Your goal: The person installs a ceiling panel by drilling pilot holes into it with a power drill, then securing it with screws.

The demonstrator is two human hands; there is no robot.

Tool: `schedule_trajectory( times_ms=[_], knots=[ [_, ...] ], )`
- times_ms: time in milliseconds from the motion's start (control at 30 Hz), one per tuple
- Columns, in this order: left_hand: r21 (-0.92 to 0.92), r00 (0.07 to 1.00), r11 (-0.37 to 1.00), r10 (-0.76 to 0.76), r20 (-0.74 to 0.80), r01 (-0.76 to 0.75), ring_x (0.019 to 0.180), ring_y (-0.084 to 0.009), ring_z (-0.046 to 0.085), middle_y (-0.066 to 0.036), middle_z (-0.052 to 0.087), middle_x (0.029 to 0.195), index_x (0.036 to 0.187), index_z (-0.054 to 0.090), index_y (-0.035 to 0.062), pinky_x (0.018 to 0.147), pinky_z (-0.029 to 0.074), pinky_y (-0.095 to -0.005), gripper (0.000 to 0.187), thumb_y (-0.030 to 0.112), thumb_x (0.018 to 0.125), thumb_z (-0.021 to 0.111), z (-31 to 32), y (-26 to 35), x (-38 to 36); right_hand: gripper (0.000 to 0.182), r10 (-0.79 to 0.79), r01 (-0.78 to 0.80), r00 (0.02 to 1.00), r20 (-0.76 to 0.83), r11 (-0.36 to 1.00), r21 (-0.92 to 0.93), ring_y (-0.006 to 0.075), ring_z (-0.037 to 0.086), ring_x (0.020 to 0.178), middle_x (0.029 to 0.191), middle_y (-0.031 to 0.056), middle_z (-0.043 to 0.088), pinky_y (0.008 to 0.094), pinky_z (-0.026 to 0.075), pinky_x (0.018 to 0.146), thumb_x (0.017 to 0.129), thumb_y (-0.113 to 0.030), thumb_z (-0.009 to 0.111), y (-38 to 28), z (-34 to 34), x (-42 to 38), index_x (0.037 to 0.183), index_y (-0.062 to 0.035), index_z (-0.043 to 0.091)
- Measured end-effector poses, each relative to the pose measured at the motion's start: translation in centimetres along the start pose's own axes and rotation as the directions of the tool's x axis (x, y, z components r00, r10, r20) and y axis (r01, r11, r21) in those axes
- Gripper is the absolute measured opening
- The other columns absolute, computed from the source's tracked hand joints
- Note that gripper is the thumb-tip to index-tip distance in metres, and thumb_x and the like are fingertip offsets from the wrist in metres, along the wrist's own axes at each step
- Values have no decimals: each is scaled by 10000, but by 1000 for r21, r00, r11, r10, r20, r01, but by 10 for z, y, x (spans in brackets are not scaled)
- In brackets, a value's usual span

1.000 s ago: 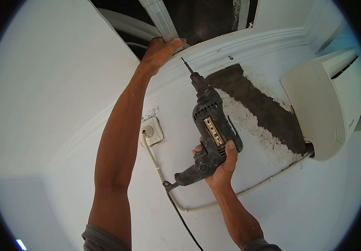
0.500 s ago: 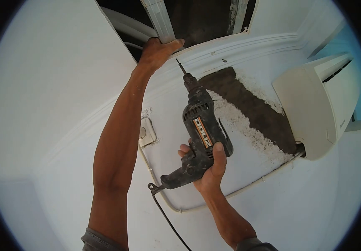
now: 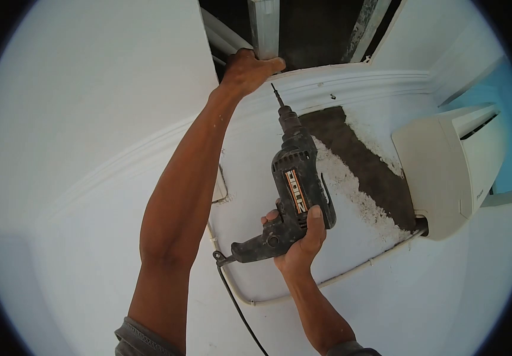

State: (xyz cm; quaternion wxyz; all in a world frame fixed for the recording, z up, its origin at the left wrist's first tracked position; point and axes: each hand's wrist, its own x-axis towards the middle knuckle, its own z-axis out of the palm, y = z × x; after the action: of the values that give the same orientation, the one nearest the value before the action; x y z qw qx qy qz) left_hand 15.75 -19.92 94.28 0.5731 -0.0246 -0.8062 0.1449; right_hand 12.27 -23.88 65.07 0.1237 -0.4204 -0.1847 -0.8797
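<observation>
My left hand (image 3: 251, 72) reaches up to the edge of the ceiling opening and is closed around the lower end of a metal channel (image 3: 265, 26). Its thumb crosses in front, while the other fingers are partly hidden. In my right hand (image 3: 303, 246) is a dusty black electric drill (image 3: 294, 178), held around its body with the bit pointing up. The tip of the drill bit (image 3: 277, 95) is just below my left hand, in front of the white cornice (image 3: 374, 80). A black power cord (image 3: 238, 308) hangs from the drill's handle.
A wall air conditioner (image 3: 446, 172) is at the right, beside a strip of chipped, bare wall (image 3: 369, 160). A pale conduit (image 3: 351, 267) runs along the wall below. Pipes (image 3: 223, 32) and another metal channel (image 3: 366, 32) show inside the dark opening.
The view has shifted, so the opening, left hand and drill appear farther right and the wall switch is mostly covered by my left arm. Both hands keep their holds.
</observation>
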Motion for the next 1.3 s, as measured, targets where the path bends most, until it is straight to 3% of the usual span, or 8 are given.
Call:
schedule_trajectory(
  times_ms=[67,133,467,567,633,800,867,1300],
  knots=[
    [12,1000,1000,-10,25,10,837,-261,647,-188,668,883,980,656,-81,788,497,-360,586,445,725,709,-1,1,0,459,-4,5,999,-39,1000,27,192,655,638,838,100,590,382,586,586,859,-385,614,0,0,0,1066,19,551],
    [27,999,999,-47,-12,47,905,-300,666,-213,674,961,1031,633,-102,832,513,-347,634,408,661,701,0,1,1,541,23,-22,999,24,998,-63,193,646,739,907,107,601,406,558,683,909,-498,503,3,-7,0,1162,-22,550],
    [-4,1000,1000,3,-17,-3,937,-307,663,-230,673,984,1034,636,-102,860,508,-355,666,447,664,710,5,-12,5,576,101,-101,995,19,995,-9,189,615,806,899,98,589,382,531,739,877,-536,540,-8,-5,0,1172,-42,541],
    [56,997,997,63,-51,-60,779,-246,644,-152,664,824,960,679,-47,756,502,-367,559,463,731,705,8,-19,9,582,78,-80,995,56,996,28,179,626,807,905,99,595,375,547,738,875,-541,542,-5,-6,2,1181,-46,541],
    [18,994,994,111,-22,-110,742,-229,636,-139,660,793,923,683,-41,736,503,-364,552,477,731,704,8,-22,10,566,101,-109,990,102,991,77,179,628,830,900,91,595,416,538,846,891,-510,548,-9,-2,-1,1185,-26,535],
    [59,991,994,101,-93,-96,761,-230,628,-141,657,801,911,673,-44,738,496,-360,568,490,719,707,10,-24,15,579,99,-110,990,104,988,106,174,663,791,900,89,614,419,566,793,881,-534,554,-5,-2,-1,1190,-45,540],
    [39,999,998,43,-16,-42,920,-300,662,-220,673,972,1052,631,-100,854,510,-358,694,478,675,702,7,-20,13,590,88,-97,992,86,989,108,173,678,760,907,96,623,406,586,738,876,-545,558,-4,0,0,1210,-59,539],
    [72,997,997,38,-63,-33,832,-268,644,-190,668,867,961,670,-71,788,494,-373,606,487,727,686,7,-12,5,492,73,-76,996,52,994,76,188,649,712,849,107,598,413,588,684,897,-426,547,-7,-4,5,1124,11,545]
  ],
)
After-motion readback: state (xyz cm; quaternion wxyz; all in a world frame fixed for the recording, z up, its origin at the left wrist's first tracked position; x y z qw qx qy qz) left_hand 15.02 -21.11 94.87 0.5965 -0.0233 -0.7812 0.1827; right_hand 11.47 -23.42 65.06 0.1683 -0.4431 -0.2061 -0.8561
